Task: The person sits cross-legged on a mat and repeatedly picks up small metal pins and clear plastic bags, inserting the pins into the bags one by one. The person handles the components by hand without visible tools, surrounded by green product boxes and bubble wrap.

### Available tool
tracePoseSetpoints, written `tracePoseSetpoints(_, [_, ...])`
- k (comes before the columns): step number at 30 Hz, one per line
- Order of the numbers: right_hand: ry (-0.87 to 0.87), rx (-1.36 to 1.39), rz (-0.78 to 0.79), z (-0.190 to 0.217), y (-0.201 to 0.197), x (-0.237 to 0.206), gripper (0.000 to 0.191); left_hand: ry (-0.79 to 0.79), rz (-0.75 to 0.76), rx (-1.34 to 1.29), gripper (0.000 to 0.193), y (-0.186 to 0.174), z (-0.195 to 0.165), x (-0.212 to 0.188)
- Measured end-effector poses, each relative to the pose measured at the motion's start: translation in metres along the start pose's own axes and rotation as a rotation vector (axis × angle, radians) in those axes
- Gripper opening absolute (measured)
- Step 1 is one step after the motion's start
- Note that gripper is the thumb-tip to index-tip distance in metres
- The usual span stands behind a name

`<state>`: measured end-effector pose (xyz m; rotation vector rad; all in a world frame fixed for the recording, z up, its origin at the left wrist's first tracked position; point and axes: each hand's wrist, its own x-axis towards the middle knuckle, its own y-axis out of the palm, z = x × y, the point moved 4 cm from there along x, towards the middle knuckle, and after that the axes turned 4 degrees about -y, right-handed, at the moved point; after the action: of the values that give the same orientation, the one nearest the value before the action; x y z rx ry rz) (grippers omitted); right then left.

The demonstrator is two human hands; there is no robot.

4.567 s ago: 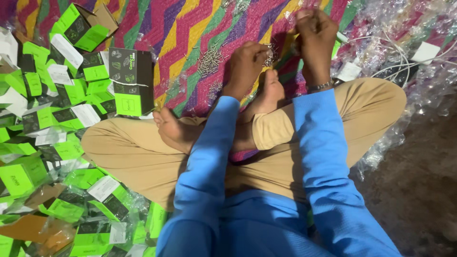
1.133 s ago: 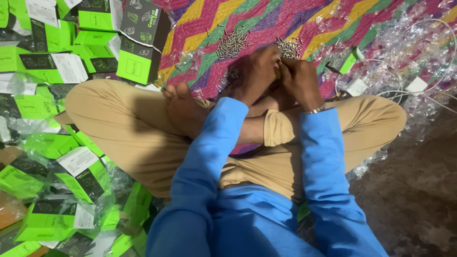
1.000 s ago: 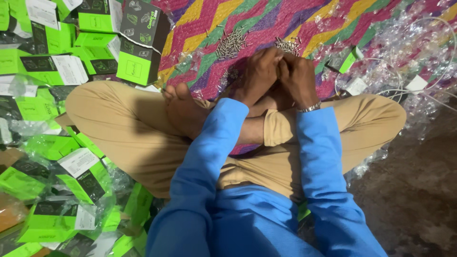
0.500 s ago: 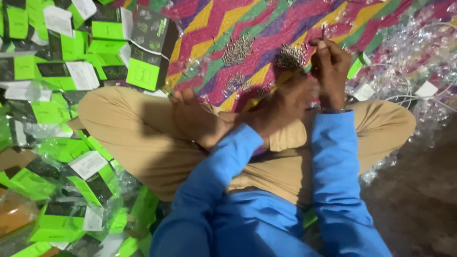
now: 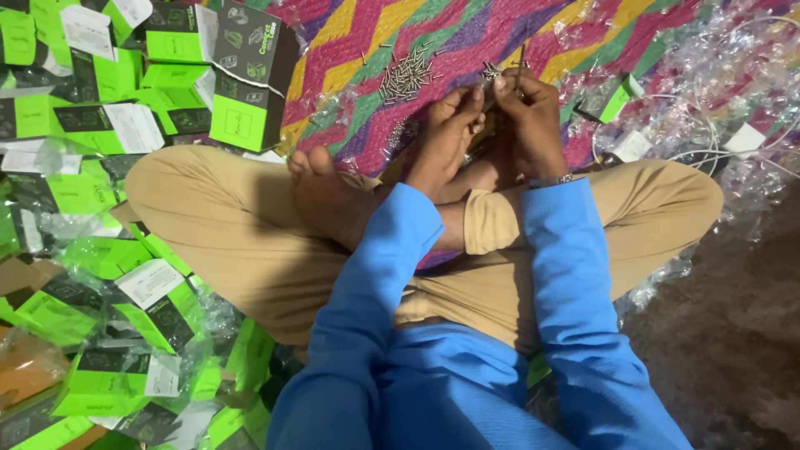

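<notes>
We cannot make out exactly what sits between our fingers: the tips of our left hand (image 5: 450, 133) and right hand (image 5: 533, 125) meet over our crossed feet, and whatever small part they pinch is hidden behind the knuckles. A thin dark rod (image 5: 522, 65) rises from the top of the right hand's closed fingers, so that hand is clamped on it; its lower end is lost inside the grip. The left hand's fingers are bent together close to the right hand's, but we cannot tell whether they hold anything. A small cluster of screws (image 5: 490, 73) lies just beyond the two sets of fingertips, partly covered by them. Further out from the left hand, up and to its left, a larger loose pile of metal screws (image 5: 406, 79) rests on the zigzag woven mat (image 5: 358, 33). Well off to the left of the grip stands a green and black carton (image 5: 250, 75), and past it a heap of green packets (image 5: 75, 142) runs out of the picture. To the right of the right hand, clear plastic wrappers (image 5: 717, 75) and white cables are tangled and hard to separate.
</notes>
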<state>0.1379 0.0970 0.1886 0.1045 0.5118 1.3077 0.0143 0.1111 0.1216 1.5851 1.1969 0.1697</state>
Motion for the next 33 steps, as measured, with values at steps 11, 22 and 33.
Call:
tracePoseSetpoints(11, [-0.067, -0.044, 0.056, -0.005, 0.001, 0.0, 0.011, 0.031, -0.03, 0.174, 0.015, 0.002, -0.006, -0.003])
tracePoseSetpoints(22, [-0.014, 0.52, -0.349, 0.033, -0.077, 0.034, 0.034, 0.125, 0.145, 1.139, 0.025, 0.047, -0.004, -0.037])
tracePoseSetpoints(33, [-0.187, 0.269, -0.484, 0.003, -0.093, 0.026, 0.025, 0.048, -0.38, 1.315, 0.035, 0.016, -0.03, 0.008])
